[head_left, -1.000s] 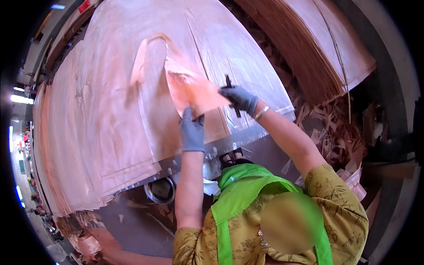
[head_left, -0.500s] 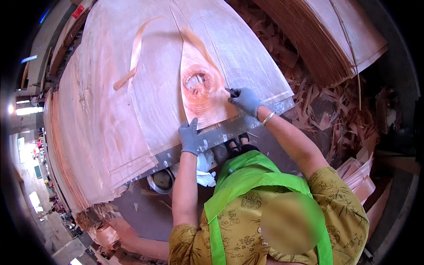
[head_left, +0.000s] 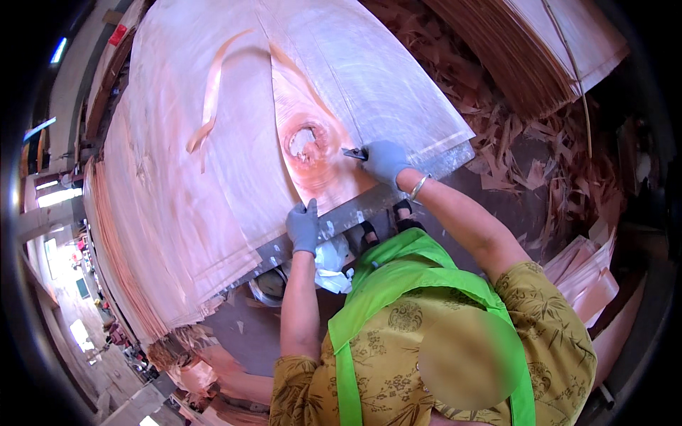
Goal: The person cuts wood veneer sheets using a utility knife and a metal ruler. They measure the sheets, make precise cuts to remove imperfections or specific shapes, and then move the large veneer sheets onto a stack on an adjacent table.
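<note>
A pointed piece of orange-brown wood veneer (head_left: 323,181) with a ragged knot hole lies on a broad pale veneer sheet (head_left: 234,192). My left hand (head_left: 303,228), in a grey glove, grips the near edge of that piece, thumb and finger pressed together at its corner. Also gloved, my right hand (head_left: 386,163) is closed around a small dark cutting knife (head_left: 354,153). Its tip points left, over the piece's right edge, beside the knot hole. A thin curled veneer strip (head_left: 212,85) rests on the sheet farther left.
A metal-edged table (head_left: 341,231) bears the stacked sheets. Another tall veneer stack (head_left: 526,64) stands at the far right, with veneer scraps (head_left: 526,170) heaped on the floor below. Under the table's near edge are a white bag (head_left: 332,266) and a round container (head_left: 270,285).
The knife shows more plainly at my right hand, which has shifted slightly left. My left hand's fingers have drawn closer together at the piece's edge. The whole view has turned a little.
</note>
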The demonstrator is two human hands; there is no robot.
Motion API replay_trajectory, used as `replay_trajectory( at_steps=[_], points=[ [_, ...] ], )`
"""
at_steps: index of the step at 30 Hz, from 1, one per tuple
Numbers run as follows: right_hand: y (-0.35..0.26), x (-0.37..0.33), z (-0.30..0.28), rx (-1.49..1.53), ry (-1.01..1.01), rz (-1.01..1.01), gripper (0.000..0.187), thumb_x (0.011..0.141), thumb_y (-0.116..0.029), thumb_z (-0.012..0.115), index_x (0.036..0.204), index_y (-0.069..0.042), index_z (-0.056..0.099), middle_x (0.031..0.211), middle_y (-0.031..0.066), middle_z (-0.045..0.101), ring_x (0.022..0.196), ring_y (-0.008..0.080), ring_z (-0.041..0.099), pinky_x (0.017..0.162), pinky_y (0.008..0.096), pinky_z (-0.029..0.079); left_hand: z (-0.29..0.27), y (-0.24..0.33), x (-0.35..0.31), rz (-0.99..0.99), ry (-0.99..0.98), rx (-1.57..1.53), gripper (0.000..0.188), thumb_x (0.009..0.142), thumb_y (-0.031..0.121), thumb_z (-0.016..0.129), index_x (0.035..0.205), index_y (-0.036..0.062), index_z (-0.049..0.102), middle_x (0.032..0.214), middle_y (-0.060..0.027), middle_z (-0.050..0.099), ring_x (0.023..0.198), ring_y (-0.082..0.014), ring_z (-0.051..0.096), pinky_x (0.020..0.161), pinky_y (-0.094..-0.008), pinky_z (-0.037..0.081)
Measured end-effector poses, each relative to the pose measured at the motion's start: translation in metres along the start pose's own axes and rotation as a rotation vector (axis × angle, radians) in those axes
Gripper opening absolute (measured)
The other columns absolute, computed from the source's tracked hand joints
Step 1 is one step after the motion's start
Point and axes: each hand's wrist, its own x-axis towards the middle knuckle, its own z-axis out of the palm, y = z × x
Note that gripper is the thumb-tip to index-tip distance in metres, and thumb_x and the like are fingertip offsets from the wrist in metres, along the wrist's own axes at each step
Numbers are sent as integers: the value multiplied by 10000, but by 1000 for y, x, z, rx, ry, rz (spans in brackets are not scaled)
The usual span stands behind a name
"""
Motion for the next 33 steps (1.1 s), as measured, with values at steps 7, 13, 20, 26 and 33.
replay_trajectory(
  at_steps=[7,13,20,26,33],
  points=[
    [8,4,12,18,60,34,232,744,-303,593,871,-135,690,869,150,657,830,343,632,712,428,500,-34,68,36,845,430,131,407,773,226,656,1119,40,547,1174,-154,551,1048,-335,531,874,-425,414],
    [-2,2,19,13,162,51,236,767,-256,592,949,-110,630,895,184,630,827,378,613,708,453,484,16,91,119,1033,291,506,601,817,332,576,1337,71,422,1406,-123,387,1308,-241,346,1062,-478,237],
    [-28,-28,17,209,571,-128,241,849,-129,527,1066,-43,467,989,239,539,815,450,558,690,483,455,21,92,165,1083,192,412,408,797,334,590,1135,106,583,1283,-106,504,1195,-239,441,1043,-497,252],
    [-57,19,7,39,185,12,262,885,-230,438,1023,-19,510,855,256,619,785,445,593,705,497,460,19,94,208,1104,282,241,341,781,278,601,1058,80,580,1241,-140,516,1197,-276,438,1050,-468,264],
    [-88,102,-1,-162,232,93,275,869,-188,444,1039,0,549,927,239,644,872,386,634,764,470,488,19,97,205,1103,318,173,619,810,281,577,1337,32,372,1357,-156,427,1261,-285,392,1061,-422,274]
  ],
)
